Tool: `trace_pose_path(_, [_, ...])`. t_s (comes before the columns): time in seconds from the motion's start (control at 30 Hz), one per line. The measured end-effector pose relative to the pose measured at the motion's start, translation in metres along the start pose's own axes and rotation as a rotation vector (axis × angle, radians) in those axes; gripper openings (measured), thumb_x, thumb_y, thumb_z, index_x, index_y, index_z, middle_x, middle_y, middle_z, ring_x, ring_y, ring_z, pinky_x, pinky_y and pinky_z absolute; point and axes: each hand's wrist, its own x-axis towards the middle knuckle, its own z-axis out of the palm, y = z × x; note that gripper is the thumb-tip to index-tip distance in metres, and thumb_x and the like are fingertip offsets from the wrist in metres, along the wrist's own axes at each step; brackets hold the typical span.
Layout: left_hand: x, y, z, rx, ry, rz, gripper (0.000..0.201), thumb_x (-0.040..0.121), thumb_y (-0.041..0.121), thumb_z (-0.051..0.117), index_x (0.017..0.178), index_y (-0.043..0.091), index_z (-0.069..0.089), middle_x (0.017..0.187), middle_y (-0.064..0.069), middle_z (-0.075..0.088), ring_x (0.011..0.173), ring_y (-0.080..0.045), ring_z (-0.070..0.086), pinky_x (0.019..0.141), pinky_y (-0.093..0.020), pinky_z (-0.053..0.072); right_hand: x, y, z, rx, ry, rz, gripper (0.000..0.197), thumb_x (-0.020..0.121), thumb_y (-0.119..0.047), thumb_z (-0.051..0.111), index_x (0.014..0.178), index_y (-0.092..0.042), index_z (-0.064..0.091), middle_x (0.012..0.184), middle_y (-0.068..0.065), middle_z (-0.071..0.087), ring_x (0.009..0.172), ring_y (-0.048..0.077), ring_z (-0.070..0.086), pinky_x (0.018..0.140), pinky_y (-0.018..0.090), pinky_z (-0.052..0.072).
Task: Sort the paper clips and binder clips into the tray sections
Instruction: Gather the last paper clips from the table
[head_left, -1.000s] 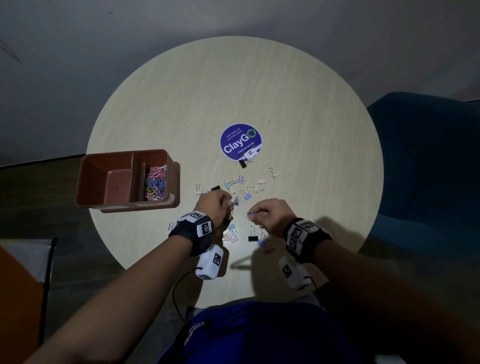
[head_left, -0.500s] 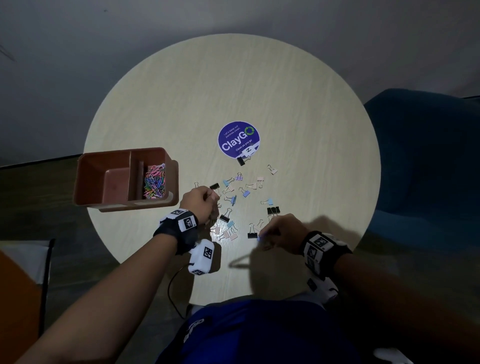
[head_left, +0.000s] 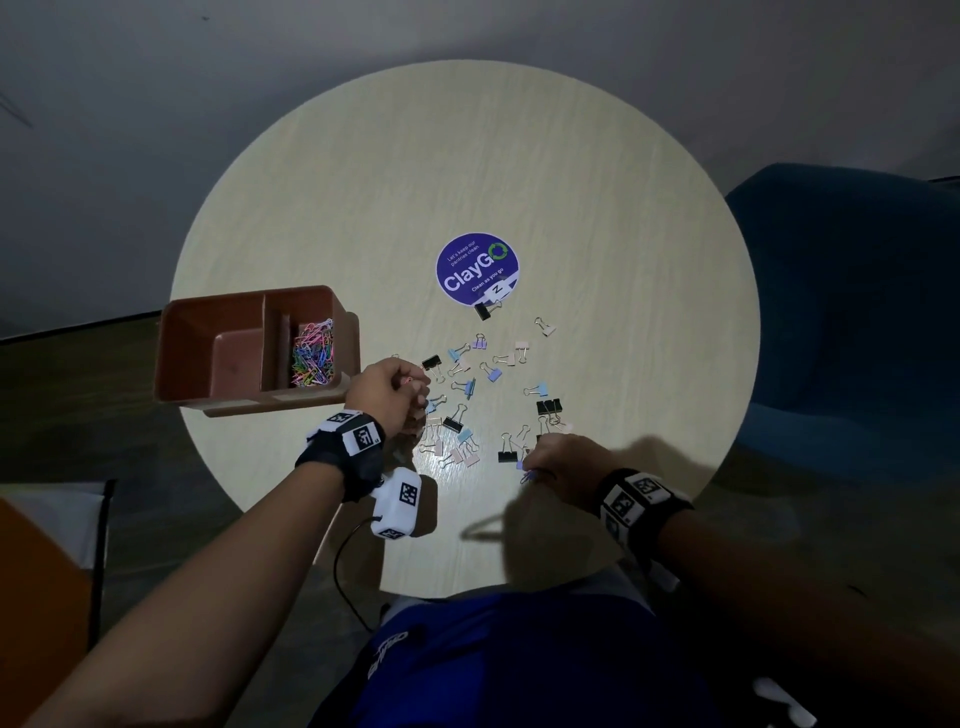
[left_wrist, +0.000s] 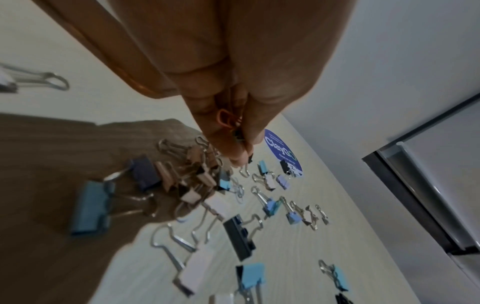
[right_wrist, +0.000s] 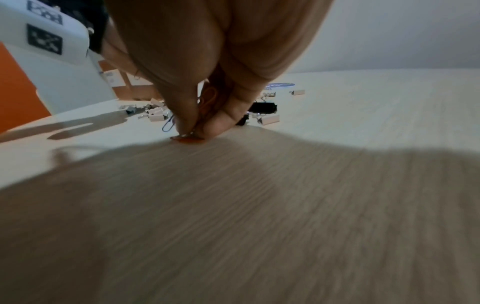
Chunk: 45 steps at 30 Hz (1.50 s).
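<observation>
A brown tray (head_left: 208, 358) stands at the table's left edge, with coloured paper clips (head_left: 313, 354) piled in its right section; the big left section looks bare. Several binder clips (head_left: 470, 387) lie scattered in the table's middle, also in the left wrist view (left_wrist: 240, 236). My left hand (head_left: 415, 388) hovers right of the tray, fingers curled around an orange paper clip (left_wrist: 225, 119) and something dark. My right hand (head_left: 535, 469) is down near the table's front, pinching an orange paper clip (right_wrist: 188, 140) against the wood, while a blue paper clip (right_wrist: 168, 125) hangs from its fingers.
A round purple ClayGo sticker (head_left: 478, 267) marks the table's centre, with a black binder clip (head_left: 484, 310) at its near rim. A blue armchair (head_left: 852, 312) stands to the right. The tray overhangs the round wooden table (head_left: 519, 156).
The hands, close together over the clips a second ago, have parted. My right hand dropped toward the near edge with the blue clip; my left drew slightly toward the tray.
</observation>
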Motion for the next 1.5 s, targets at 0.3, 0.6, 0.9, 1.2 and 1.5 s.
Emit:
trace_pose_path(0.3, [-0.011,-0.004,-0.001,-0.007,-0.022,0.022,0.016,0.095,0.004,0.054,0.093,0.013,0.069,0.083,-0.002,0.073,0.068,-0.011,0.069,0.055,-0.015,0.053,-0.021,0.005,0.005,0.223,0.231,0.039,0.015,0.075,-0.006,0.077,0.085,-0.017,0.079,0.083,0.003,0.073,0.076,0.023,0.067,0.076,0.023,0.050])
trace_pose_path(0.6, [-0.006,-0.011,-0.018,-0.266,-0.073,-0.065,0.018,0.099,0.002,0.046,0.096,0.002,0.064,0.087,-0.014,0.069,0.067,-0.022,0.065,0.068,-0.037,0.058,-0.009,0.003,0.026,-0.070,0.202,0.036,0.017,0.085,-0.019,0.059,0.086,-0.010,0.073,0.084,0.013,0.064,0.079,0.035,0.061,0.065,0.040,0.053])
trace_pose_path(0.9, [-0.007,-0.018,-0.031,-0.099,-0.132,-0.032,0.021,0.099,0.003,0.046,0.091,0.007,0.065,0.083,-0.008,0.068,0.069,-0.017,0.065,0.060,-0.024,0.054,-0.006,-0.010,0.034,-0.144,0.185,0.161,0.016,0.093,-0.015,0.051,0.097,-0.004,0.062,0.100,0.014,0.057,0.094,0.032,0.052,0.079,0.042,0.048])
trace_pose_path(1.2, [-0.010,-0.028,-0.037,0.052,-0.209,0.029,0.023,0.100,0.006,0.046,0.092,0.006,0.067,0.087,-0.014,0.071,0.068,-0.017,0.065,0.061,-0.024,0.054,-0.016,-0.017,0.021,0.048,0.196,0.251,0.019,0.097,-0.021,0.048,0.093,-0.011,0.063,0.093,0.006,0.060,0.089,0.024,0.055,0.073,0.028,0.035])
trace_pose_path(1.5, [-0.006,-0.035,-0.041,0.275,-0.221,0.110,0.012,0.089,0.016,0.066,0.085,0.027,0.070,0.081,0.007,0.071,0.074,-0.014,0.066,0.070,-0.028,0.054,-0.023,-0.018,0.017,0.149,0.284,0.225,0.011,0.092,-0.016,0.059,0.089,-0.012,0.069,0.090,0.003,0.065,0.087,0.021,0.057,0.078,0.027,0.041])
